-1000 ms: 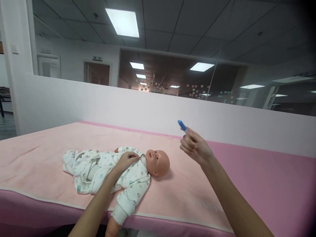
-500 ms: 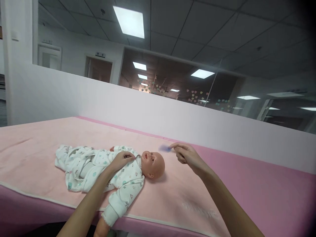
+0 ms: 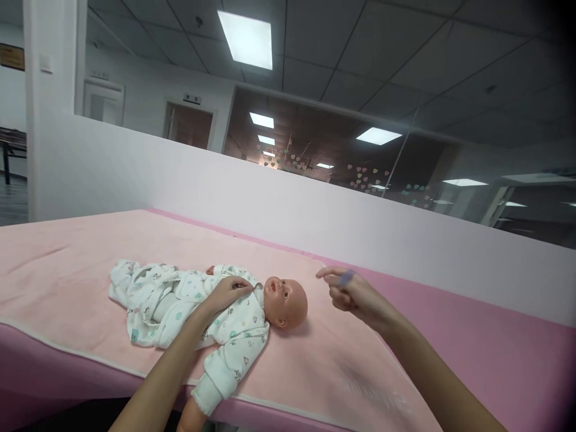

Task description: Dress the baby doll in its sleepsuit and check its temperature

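Observation:
A baby doll [image 3: 285, 303] lies on its back in white printed clothes [image 3: 240, 324], its head toward the right and one arm hanging over the table's front edge. My left hand [image 3: 229, 292] rests on the doll's chest, its fingers lightly curved over the cloth. To the right of the doll's head, my right hand [image 3: 348, 291] is raised, index finger pointing left and the other fingers curled in. A small blue-purple object [image 3: 346, 278] shows blurred against that hand; its kind cannot be made out, and the curled fingers hide how it is held.
The doll lies on a light pink mat [image 3: 90, 240] over a darker pink padded surface [image 3: 472, 336]. A white low wall [image 3: 270, 198] with glass above runs along the far side. At the far left, a dark bench [image 3: 12, 141] stands beyond the wall's end.
The blue-purple object has swung from left of my right fingertip to over the index finger. My left hand stays on the doll's chest. The whole view has shifted slightly.

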Demonstrator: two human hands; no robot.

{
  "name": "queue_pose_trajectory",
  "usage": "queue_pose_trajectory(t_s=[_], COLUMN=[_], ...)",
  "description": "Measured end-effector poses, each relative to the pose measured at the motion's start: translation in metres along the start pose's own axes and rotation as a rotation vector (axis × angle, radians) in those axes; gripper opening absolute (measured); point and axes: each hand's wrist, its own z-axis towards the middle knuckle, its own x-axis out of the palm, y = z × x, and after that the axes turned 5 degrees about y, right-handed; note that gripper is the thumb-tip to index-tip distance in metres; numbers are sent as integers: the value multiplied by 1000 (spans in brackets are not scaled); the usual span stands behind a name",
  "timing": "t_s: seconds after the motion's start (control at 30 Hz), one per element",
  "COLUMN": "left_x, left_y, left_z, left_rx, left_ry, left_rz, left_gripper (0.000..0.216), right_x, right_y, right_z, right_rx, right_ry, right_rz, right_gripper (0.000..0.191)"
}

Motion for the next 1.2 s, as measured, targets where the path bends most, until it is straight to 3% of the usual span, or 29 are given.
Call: queue_pose_trajectory(t_s=[0.2, 0.33, 0.5, 0.77, 0.87, 0.97, 1.07, 1.13, 1.2], left_x=[-6, -7, -8, -7, -6, -5, -5, -4, -3], left_y=[2, 5, 3, 0, -1, -3, -5, -4, -1], left_z=[-2, -1, -2, -3, -4, -5, -6, -6, -5], left_rx=[7, 6, -22, -11, -10, -23, -4, 39, 58], left_ry=[5, 73, 98, 91, 79, 76, 80, 75, 36], left_rz=[11, -41, -22, 21, 23, 27, 13, -14, -42], left_gripper=[24, 23, 22, 20, 21, 21, 21, 19, 17], right_x=[17, 21, 20, 27, 29, 46, 85, 114, 138], right_y=[-80, -134, -163, -175, -164, -138, -112, -104, -103], right_z=[-10, -3, 19, 19, 18, 28, 54, 78, 101], right_rx=[213, 316, 95, 21, -119, -367, -661, -810, -854], right_ry=[-154, -253, -408, -535, -649, -770, -701, -520, -392], right_rz=[-40, -264, -675, -983, -859, -690, -709, -797, -812], right_gripper=[20, 21, 33, 50, 46, 36, 26, 29, 38])
